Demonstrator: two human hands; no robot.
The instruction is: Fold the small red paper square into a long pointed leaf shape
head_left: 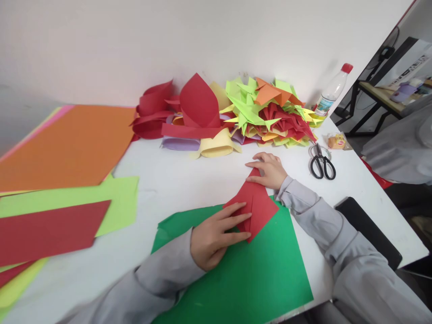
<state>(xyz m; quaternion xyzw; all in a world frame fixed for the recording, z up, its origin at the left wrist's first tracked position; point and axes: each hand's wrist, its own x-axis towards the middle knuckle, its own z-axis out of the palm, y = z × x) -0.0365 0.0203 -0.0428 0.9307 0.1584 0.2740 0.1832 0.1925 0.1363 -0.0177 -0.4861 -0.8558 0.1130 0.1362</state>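
Head camera view: a piece of red paper (265, 204), folded into a kite-like shape with crisp creases and a central seam, lies partly over a smooth green sheet (266, 279) on a white tabletop (162, 177). The left hand (214, 234) rests on it, palm down, its fingers straight and spread across the folded layers. The right hand (268, 171) grasps the paper's far corner between thumb and forefinger. Both wear soft grey sleeves.

Just beyond the right hand are black-looped metal scissors (319, 156); a flat black slab (367, 231) with rounded corners lies by the right forearm. Farther back, along the wall, sit curved red paper bands (199, 101), a spiky heap of folded paper (249, 108), and a clear plastic bottle (334, 90) with a red cap. Flat orange sheets (70, 144) are stacked at left.
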